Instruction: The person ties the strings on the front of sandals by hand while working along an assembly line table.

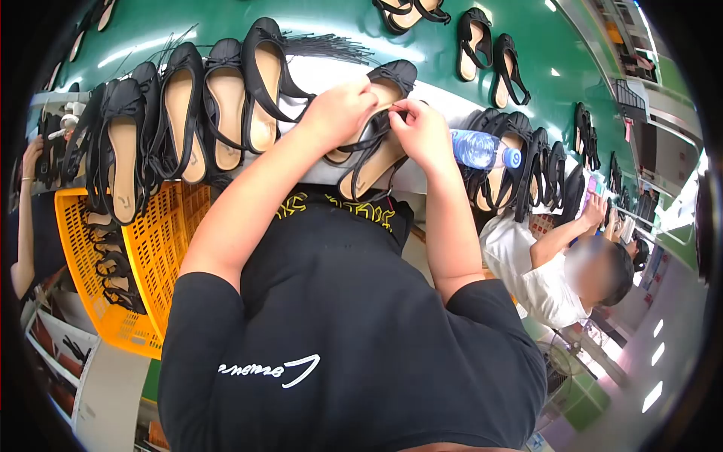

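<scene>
My left hand (339,113) and my right hand (420,132) are close together over a black flat shoe (397,73) with a beige insole. Between them the fingers of both pinch a thin black strap (388,109) of that shoe. Just below, another black shoe (369,169) lies tilted with its beige heel end towards my body. Left of my left hand stands a black shoe with a bow (267,68), its long strap reaching towards my wrist. A bundle of thin black ties (331,49) lies behind my left hand.
Black shoes (184,113) line the bench edge at left, and more (512,151) at right beside a water bottle (474,148). Others lie on the green surface (422,47). Yellow crates (135,256) are at lower left. A person in white (553,282) works at right; another person's arm shows far left.
</scene>
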Motion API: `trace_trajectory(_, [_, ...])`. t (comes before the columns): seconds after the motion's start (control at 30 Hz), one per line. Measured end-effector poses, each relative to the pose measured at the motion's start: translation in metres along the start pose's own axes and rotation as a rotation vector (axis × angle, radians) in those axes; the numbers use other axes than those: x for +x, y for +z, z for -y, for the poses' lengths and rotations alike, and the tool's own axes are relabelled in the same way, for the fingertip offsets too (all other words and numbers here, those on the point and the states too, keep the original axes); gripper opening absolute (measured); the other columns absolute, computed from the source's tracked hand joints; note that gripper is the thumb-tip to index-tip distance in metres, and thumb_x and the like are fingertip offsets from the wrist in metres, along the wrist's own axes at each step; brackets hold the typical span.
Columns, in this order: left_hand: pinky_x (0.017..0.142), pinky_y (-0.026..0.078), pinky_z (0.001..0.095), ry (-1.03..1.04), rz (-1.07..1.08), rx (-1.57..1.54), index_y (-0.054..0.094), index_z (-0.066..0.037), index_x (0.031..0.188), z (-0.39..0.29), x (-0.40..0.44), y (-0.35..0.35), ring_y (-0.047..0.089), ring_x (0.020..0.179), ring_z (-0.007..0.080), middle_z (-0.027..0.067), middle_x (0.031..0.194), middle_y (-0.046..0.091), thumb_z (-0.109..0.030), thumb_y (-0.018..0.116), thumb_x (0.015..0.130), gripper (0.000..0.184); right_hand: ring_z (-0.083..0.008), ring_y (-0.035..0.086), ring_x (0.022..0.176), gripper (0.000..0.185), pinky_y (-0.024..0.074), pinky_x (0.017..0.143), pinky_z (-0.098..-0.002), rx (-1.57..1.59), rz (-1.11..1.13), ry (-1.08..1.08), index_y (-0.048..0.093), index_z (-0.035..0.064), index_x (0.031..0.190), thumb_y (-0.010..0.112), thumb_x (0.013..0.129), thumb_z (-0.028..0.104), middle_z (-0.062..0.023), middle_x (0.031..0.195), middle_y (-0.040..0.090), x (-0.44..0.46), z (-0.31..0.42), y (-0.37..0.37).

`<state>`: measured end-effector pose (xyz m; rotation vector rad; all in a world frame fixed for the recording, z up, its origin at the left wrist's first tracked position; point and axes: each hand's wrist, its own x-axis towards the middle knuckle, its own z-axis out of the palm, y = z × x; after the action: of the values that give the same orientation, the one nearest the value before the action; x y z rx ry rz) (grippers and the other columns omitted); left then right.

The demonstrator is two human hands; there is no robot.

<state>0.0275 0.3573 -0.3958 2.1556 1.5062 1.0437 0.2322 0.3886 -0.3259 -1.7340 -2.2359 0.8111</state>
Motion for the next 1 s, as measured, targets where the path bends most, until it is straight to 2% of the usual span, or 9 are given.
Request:
trace_trajectory(0.1, [0.079, 0.060, 0.0459, -0.018, 0.028, 0.058, 0.079, -0.011, 0.104, -0.016, -0.004, -0.012, 0.071, 0.094, 0.0329, 0.0084, 0.102, 0.068, -0.016, 0.077, 0.092, 0.013, -0.0187, 0.063, 0.067, 0.025, 0.0531, 0.069, -0.0363, 0.013, -0.049, -0.036, 0.081, 0.0082, 0.113, 0.079, 0.095, 0.025, -0.0080, 0.075, 0.067, -0.002, 0.001, 0.003])
trace_trajectory(0.13, [0.079, 0.061, 0.0453, -0.046, 0.073, 0.086, 0.081, -0.014, 0.106, -0.025, -0.005, -0.016, 0.071, 0.095, 0.0317, 0.0066, 0.103, 0.068, -0.019, 0.078, 0.092, 0.015, -0.0293, 0.075, 0.082, 0.024, 0.0589, 0.078, -0.0413, 0.015, -0.012, 0.036, 0.080, 0.0102, 0.111, 0.078, 0.095, 0.027, -0.0110, 0.088, 0.076, -0.006, 0.005, -0.001])
trace_trajectory(0.27, [0.079, 0.062, 0.0449, -0.098, 0.178, 0.247, 0.082, -0.021, 0.105, -0.028, 0.001, -0.005, 0.071, 0.099, 0.0278, 0.0032, 0.104, 0.067, -0.025, 0.079, 0.091, 0.014, -0.0258, 0.075, 0.081, 0.021, 0.0588, 0.078, -0.0393, 0.171, -0.049, 0.062, 0.076, 0.0076, 0.110, 0.079, 0.095, 0.022, -0.0087, 0.087, 0.076, -0.010, -0.006, 0.010])
trace_trajectory(0.43, [0.077, 0.062, 0.0449, -0.043, 0.133, 0.358, 0.076, -0.017, 0.096, -0.026, 0.001, 0.007, 0.070, 0.098, 0.0272, 0.0031, 0.101, 0.066, -0.025, 0.079, 0.091, 0.010, -0.0262, 0.075, 0.082, 0.022, 0.0590, 0.079, -0.0386, 0.173, -0.055, 0.060, 0.076, 0.0074, 0.110, 0.079, 0.094, 0.023, -0.0088, 0.087, 0.076, -0.007, -0.010, 0.014])
trace_trajectory(0.53, [0.074, 0.063, 0.0450, 0.126, 0.020, 0.372, 0.076, -0.015, 0.091, -0.017, 0.001, 0.011, 0.074, 0.090, 0.0291, 0.0051, 0.096, 0.068, -0.024, 0.077, 0.091, 0.009, -0.0263, 0.075, 0.082, 0.023, 0.0590, 0.079, -0.0386, 0.160, -0.053, 0.054, 0.077, 0.0078, 0.110, 0.079, 0.093, 0.024, -0.0090, 0.087, 0.076, -0.007, -0.010, 0.014])
trace_trajectory(0.63, [0.074, 0.063, 0.0455, 0.142, 0.040, 0.338, 0.076, -0.015, 0.094, -0.014, 0.005, 0.010, 0.074, 0.092, 0.0295, 0.0062, 0.097, 0.068, -0.025, 0.073, 0.094, 0.010, -0.0262, 0.075, 0.082, 0.026, 0.0590, 0.079, -0.0386, 0.138, -0.061, 0.055, 0.077, 0.0081, 0.110, 0.079, 0.091, 0.025, -0.0092, 0.087, 0.076, -0.003, -0.010, 0.014])
trace_trajectory(0.7, [0.078, 0.062, 0.0467, -0.026, 0.167, 0.254, 0.075, -0.014, 0.098, -0.014, 0.008, 0.007, 0.074, 0.097, 0.0311, 0.0081, 0.101, 0.069, -0.025, 0.070, 0.097, 0.012, -0.0259, 0.075, 0.082, 0.027, 0.0589, 0.079, -0.0385, 0.127, -0.060, 0.056, 0.077, 0.0083, 0.110, 0.079, 0.090, 0.026, -0.0091, 0.087, 0.076, -0.001, -0.013, 0.014])
trace_trajectory(0.8, [0.084, 0.061, 0.0478, -0.124, 0.282, 0.150, 0.075, -0.015, 0.104, -0.009, 0.018, 0.002, 0.073, 0.101, 0.0337, 0.0099, 0.106, 0.071, -0.026, 0.068, 0.099, 0.015, -0.0251, 0.075, 0.082, 0.027, 0.0589, 0.078, -0.0381, 0.147, -0.026, 0.041, 0.078, 0.0086, 0.109, 0.078, 0.088, 0.025, -0.0087, 0.087, 0.076, 0.003, -0.016, 0.011])
trace_trajectory(1.0, [0.088, 0.058, 0.0477, -0.087, 0.318, -0.004, 0.075, -0.014, 0.112, 0.001, 0.020, -0.006, 0.071, 0.101, 0.0368, 0.0112, 0.105, 0.073, -0.024, 0.070, 0.100, 0.016, -0.0208, 0.074, 0.075, 0.025, 0.0580, 0.074, -0.0360, 0.111, -0.004, 0.023, 0.081, 0.0090, 0.109, 0.078, 0.090, 0.024, -0.0078, 0.079, 0.076, 0.004, -0.016, 0.008])
